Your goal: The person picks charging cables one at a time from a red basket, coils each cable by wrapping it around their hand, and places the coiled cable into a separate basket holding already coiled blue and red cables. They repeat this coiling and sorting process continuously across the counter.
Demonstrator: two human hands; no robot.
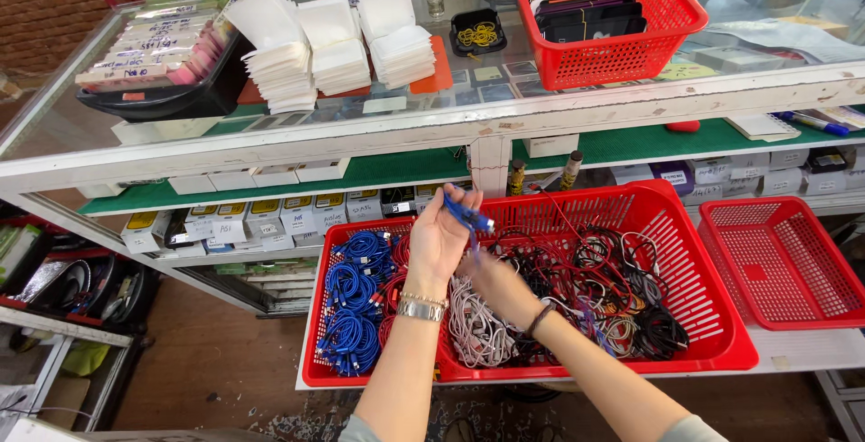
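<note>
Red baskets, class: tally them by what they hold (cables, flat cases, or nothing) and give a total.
Baskets of cables: 2
Basket of flat cases: 1
Basket holding nothing: 1
Total: 4
</note>
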